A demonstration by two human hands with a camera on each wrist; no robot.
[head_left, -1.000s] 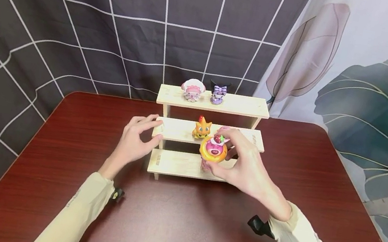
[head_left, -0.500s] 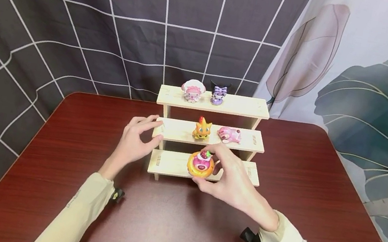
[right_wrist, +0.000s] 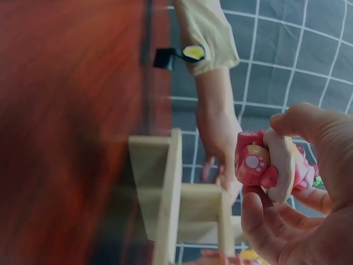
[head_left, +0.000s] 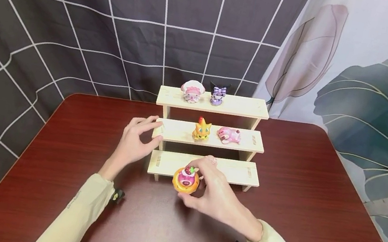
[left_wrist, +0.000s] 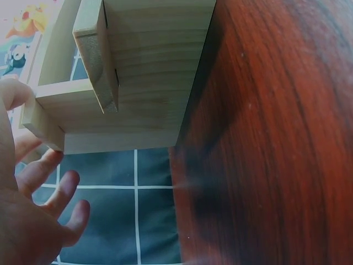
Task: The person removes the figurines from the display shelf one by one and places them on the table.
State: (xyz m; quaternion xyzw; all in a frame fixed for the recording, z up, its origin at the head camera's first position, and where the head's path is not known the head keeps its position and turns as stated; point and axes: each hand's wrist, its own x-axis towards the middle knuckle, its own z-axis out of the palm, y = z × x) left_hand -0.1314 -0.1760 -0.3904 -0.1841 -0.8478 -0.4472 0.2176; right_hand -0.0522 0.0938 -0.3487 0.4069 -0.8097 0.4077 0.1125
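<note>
My right hand (head_left: 218, 193) holds a pink bear figurine (head_left: 186, 178) with an orange ring round its middle and a strawberry on its head. It hangs in front of the lowest board of a three-step wooden display shelf (head_left: 171, 164). The right wrist view shows thumb and fingers on the ring of this bear (right_wrist: 281, 165), its red feet turned to the camera. At the left end of the middle board, my left hand (head_left: 135, 139) pinches the board between thumb and fingers; in the left wrist view this hand (left_wrist: 33, 204) wraps the board's end (left_wrist: 44, 127).
A white-and-pink figurine (head_left: 193, 92) and a purple one with black ears (head_left: 218, 94) stand on the top board. An orange figurine (head_left: 202, 129) and a lying pink one (head_left: 229, 135) occupy the middle. Behind the right hand, a pink thing (head_left: 212, 160) shows partly on the lowest board.
My right hand has carried the bear figurine down and left, towards me, uncovering the lying pink figurine on the middle board. My left hand has stayed at the shelf's end.
</note>
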